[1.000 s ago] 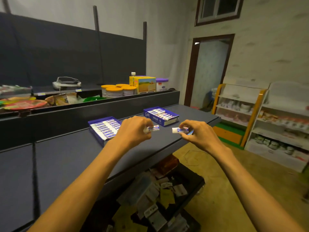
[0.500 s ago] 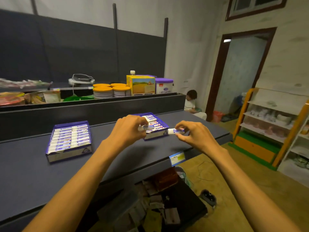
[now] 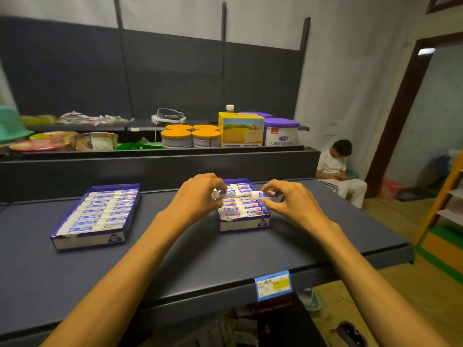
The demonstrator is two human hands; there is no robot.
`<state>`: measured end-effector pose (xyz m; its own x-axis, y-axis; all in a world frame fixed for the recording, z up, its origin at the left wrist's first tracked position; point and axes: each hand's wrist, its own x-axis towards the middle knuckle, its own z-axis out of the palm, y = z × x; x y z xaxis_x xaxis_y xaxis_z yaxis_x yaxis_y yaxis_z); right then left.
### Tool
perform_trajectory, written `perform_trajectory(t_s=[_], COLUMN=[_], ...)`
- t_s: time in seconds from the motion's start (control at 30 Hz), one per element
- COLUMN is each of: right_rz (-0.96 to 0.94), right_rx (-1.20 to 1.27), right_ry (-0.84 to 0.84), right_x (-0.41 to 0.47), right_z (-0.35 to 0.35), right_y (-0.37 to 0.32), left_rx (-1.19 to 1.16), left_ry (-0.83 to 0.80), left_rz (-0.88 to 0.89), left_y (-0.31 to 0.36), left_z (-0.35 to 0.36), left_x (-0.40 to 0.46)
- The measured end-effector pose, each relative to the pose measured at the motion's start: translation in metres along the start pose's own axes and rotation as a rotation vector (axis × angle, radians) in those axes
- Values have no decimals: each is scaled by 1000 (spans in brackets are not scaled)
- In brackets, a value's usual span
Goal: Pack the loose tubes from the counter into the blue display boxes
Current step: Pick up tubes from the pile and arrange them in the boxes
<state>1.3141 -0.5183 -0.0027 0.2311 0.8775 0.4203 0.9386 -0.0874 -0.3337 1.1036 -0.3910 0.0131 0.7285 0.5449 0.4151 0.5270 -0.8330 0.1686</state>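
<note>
Pinching slim white tubes: left hand [image 3: 198, 196] one, right hand [image 3: 293, 204] another | over cardboard blue box [image 3: 244, 222]

You have one view only — a wide-angle camera on your head, looking forward and down along both forearms to the dark counter [image 3: 175, 266]. It sits close: your arms enter from the bottom edge and meet near frame centre, over the right-hand blue box [image 3: 244, 222]. Past the counter it faces the stocked back shelf [image 3: 160, 152] and the wall — straight lines bow toward the edges
</note>
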Motion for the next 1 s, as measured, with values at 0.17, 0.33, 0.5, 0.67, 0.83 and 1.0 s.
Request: perform_trajectory(t_s=[0.17,0.33,0.5,0.67,0.83,1.0], right_rz=[-48,-82,-82,-111,-139,-161], right_rx=[-2,-10,44,84,88,86], right_ry=[-29,-66,-107,-123,-175,-196], right_x=[40,67,80,82,83,84], right_z=[16,25,28,28,26,25], right_y=[10,19,27,32,35,35], left_rx=[60,137,174,186,207,224], left_ry=[-43,-101,-174,-197,-220,-227], left_rz=[-20,3,22,-2,-39,-53], left_y=[-12,-14,-12,-7,-4,0], left_z=[12,16,18,23,29,30], left_x=[26,40,43,42,41,41])
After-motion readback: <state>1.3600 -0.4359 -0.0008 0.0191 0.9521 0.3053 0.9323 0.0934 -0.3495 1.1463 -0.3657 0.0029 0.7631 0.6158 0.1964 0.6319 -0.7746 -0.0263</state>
